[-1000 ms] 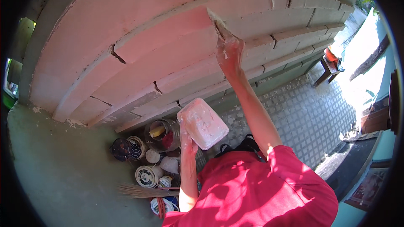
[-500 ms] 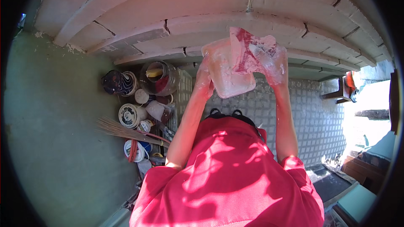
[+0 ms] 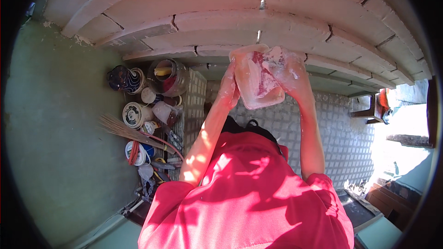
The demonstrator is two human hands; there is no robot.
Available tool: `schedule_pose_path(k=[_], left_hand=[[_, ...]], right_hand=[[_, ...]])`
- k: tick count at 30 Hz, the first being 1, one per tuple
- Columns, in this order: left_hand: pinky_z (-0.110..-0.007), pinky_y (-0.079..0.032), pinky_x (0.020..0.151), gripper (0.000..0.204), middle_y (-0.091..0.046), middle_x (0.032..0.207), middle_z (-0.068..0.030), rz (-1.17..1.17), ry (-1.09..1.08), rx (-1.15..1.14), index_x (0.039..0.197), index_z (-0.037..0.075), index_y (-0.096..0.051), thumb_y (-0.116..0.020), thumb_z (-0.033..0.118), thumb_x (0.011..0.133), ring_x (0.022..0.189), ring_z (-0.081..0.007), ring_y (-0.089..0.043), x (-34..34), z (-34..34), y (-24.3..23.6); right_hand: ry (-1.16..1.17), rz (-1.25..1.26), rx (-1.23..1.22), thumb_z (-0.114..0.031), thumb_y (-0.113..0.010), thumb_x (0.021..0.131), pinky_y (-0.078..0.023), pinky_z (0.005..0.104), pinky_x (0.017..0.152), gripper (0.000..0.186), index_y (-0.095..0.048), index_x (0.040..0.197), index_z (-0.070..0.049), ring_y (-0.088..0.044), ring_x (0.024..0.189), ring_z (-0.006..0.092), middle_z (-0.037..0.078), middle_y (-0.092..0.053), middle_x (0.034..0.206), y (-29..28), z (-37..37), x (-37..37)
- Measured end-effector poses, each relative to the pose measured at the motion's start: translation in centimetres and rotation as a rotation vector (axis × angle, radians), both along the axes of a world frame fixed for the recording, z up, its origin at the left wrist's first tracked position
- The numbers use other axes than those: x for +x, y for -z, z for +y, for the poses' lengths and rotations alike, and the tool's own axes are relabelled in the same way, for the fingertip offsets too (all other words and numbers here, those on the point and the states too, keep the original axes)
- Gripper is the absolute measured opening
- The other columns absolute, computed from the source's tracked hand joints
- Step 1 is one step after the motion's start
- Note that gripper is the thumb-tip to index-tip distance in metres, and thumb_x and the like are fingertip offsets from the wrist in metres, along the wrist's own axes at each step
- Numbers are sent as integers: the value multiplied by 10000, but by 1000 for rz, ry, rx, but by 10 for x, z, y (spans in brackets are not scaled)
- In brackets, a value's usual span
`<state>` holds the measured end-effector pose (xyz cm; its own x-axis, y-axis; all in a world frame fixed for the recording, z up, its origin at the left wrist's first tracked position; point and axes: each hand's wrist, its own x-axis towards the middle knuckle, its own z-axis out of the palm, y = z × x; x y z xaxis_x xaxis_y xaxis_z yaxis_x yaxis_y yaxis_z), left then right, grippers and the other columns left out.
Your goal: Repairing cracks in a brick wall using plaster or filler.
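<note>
My left hand [image 3: 229,87] grips the left side of a translucent, plaster-smeared plastic tub [image 3: 245,96], held out in front of my chest. My right hand [image 3: 292,74], white with paste, is closed on a wide red scraper [image 3: 263,76] with pale pink paste on it, which lies over the tub's opening. The hand's fingertips are partly hidden by the scraper. Beyond both hands rises the pale wall [image 3: 221,0] with horizontal ledges, cracks and a few narrow white-filled joints.
At left are buckets [image 3: 134,115], a plastic jar [image 3: 166,76], a straw broom [image 3: 124,129], coiled hose [image 3: 134,152] and tools beside a green wall [image 3: 60,133]. A wooden stool [image 3: 369,110] with an orange object stands at right on the tiled floor [image 3: 341,143].
My right hand has come down from the wall to the tub, and the scraper now sits further over it. The view has swung from the right side of the wall to straight ahead.
</note>
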<state>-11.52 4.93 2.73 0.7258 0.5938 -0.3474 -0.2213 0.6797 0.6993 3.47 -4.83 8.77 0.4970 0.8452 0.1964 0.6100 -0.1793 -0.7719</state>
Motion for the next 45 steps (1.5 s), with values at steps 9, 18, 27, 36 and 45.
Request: schedule_pose_path(k=[9,18,27,36,45], left_hand=[[-360,-423,1009,665,-511,1317,-84,-47,47,21,1373,63,-395,-371,576,951,1182,-195,-521,10,-16,7],[-342,-433,988,679,-539,1263,-75,13,141,40,1350,69,-420,-431,597,924,1154,-180,-532,3,-4,8],[-339,-430,986,598,-549,1254,-65,-13,115,-21,1340,75,-439,-430,532,954,1145,-167,-534,-12,24,11],[-343,-430,992,612,-533,1305,-74,-44,144,20,1355,66,-437,-391,535,964,1177,-188,-530,-30,67,-6],[-354,-433,988,638,-535,1305,-85,-110,198,33,1348,54,-438,-400,553,952,1170,-204,-538,-45,109,-27]], right_hand=[[-39,42,-62,-226,-619,787,-416,499,866,404,-559,1136,-31,-519,980,448,228,-601,1052,34,-2,4],[58,2,-4,-190,-629,774,-443,458,852,398,-571,1131,-21,-562,933,413,214,-630,1006,34,-3,-15],[54,382,191,-100,-671,761,-491,314,740,298,-634,1031,21,-611,780,147,117,-684,868,24,2,-20],[95,730,462,-97,-678,819,-498,253,730,284,-603,1069,15,-586,834,88,42,-640,965,-9,21,-50],[140,829,390,-98,-697,800,-495,233,694,364,-589,1129,15,-613,808,99,46,-652,990,-13,42,-71]])
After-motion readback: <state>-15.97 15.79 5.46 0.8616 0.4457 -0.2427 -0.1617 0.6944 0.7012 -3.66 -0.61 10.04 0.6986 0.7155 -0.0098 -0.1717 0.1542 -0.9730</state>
